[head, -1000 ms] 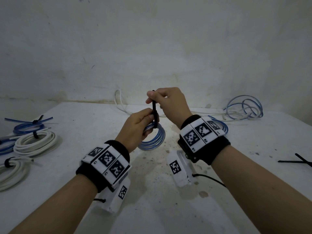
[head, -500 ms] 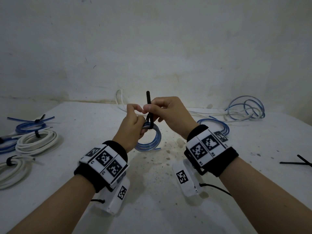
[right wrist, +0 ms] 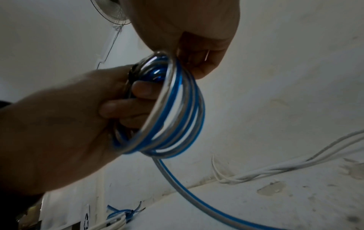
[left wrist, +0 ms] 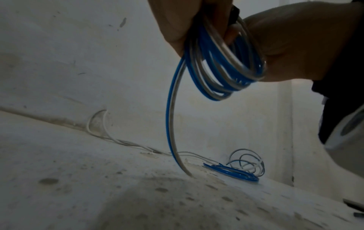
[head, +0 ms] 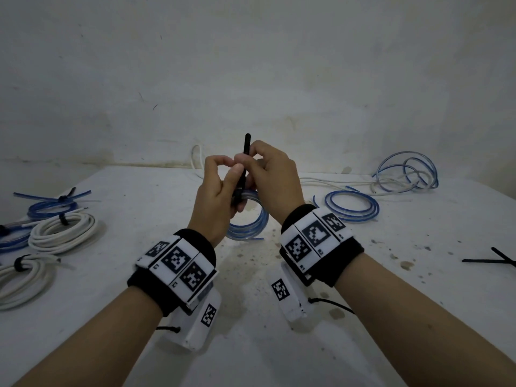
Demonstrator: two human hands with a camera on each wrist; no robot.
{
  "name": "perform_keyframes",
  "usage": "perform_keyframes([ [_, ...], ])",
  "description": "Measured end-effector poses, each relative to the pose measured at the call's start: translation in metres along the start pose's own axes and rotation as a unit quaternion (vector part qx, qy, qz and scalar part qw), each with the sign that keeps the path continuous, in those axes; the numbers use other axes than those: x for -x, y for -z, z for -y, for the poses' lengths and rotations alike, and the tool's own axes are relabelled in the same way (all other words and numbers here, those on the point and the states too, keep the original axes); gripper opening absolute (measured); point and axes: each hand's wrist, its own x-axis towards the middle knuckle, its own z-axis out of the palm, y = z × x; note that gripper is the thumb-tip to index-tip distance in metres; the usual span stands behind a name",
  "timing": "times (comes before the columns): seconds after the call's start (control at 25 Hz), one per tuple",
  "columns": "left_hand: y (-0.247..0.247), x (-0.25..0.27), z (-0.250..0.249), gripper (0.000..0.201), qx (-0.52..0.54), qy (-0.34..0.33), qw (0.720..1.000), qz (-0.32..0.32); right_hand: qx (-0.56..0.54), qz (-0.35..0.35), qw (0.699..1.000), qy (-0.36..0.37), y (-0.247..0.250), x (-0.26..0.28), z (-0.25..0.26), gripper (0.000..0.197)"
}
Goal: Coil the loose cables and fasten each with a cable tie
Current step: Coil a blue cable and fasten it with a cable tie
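head cam: coil (head: 248, 219) sits mid-frame above the table (head: 139, 331). My left hand (head: 215, 202) grips it; my right hand (head: 272, 177) pinches the black tie (head: 246, 152), whose tail has climbed higher than a second ago, so it's cinching, I reckon.
left wrist: coil at upper right, loose end (left wrist: 173, 124) trailing down.
right wrist: left fingers (right wrist: 126, 107) curled through the loops; tie mostly hidden.

Held above the table: a small blue-and-clear cable coil (head: 250, 219) hanging below the gripping fingers, one loose end trailing down from it, with a black cable tie (head: 245, 163) wrapped round its top, tail standing upright above the grip.
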Motion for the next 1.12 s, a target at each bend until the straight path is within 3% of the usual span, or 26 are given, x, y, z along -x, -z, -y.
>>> perform_keyframes([
  [0.08,0.004,-0.004,-0.002,0.017,-0.007,-0.018,0.999,-0.035,-0.079,0.039,0.994,-0.061,0.006,-0.001,-0.002,0.023],
  [0.16,0.012,-0.013,-0.004,0.026,0.013,-0.028,0.996,-0.083,-0.042,0.170,0.975,-0.137,0.016,0.000,-0.010,0.037],
  [0.24,0.020,-0.023,-0.006,0.029,0.038,-0.027,0.993,-0.112,0.037,0.352,0.917,-0.184,0.028,0.007,-0.019,0.044],
  [0.32,0.025,-0.028,-0.007,0.030,0.049,-0.019,0.991,-0.122,0.038,0.453,0.873,-0.178,0.031,0.014,-0.025,0.030],
  [0.4,0.027,-0.028,-0.006,0.029,0.069,0.007,0.989,-0.131,0.048,0.427,0.891,-0.144,0.026,0.016,-0.028,0.023],
  [0.48,0.027,-0.026,-0.005,0.029,0.103,0.043,0.983,-0.143,0.132,0.344,0.925,-0.092,0.017,0.013,-0.032,0.042],
  [0.56,0.029,-0.026,-0.005,0.028,0.137,0.069,0.977,-0.148,0.233,0.332,0.913,-0.035,0.008,0.013,-0.034,0.040],
  [0.64,0.035,-0.029,-0.005,0.028,0.150,0.079,0.974,-0.149,0.260,0.358,0.897,-0.005,0.002,0.015,-0.037,0.020],
  [0.72,0.043,-0.031,-0.004,0.028,0.159,0.087,0.970,-0.163,0.174,0.369,0.912,-0.041,0.005,0.018,-0.038,0.009],
  [0.8,0.051,-0.031,-0.001,0.028,0.188,0.099,0.958,-0.190,0.074,0.371,0.921,-0.088,0.013,0.019,-0.035,0.014],
  [0.92,0.056,-0.032,0.004,0.027,0.225,0.102,0.944,-0.219,0.067,0.374,0.920,-0.094,0.026,0.016,-0.031,0.013],
  [1.0,0.055,-0.034,0.005,0.026,0.217,0.099,0.950,-0.203,0.020,0.327,0.939,-0.101,0.034,0.010,-0.027,0.007],
  [1.12,0.049,-0.031,0.002,0.026,0.124,0.065,0.982,-0.127,-0.134,0.223,0.959,-0.116,0.046,0.002,-0.017,0.009],
])
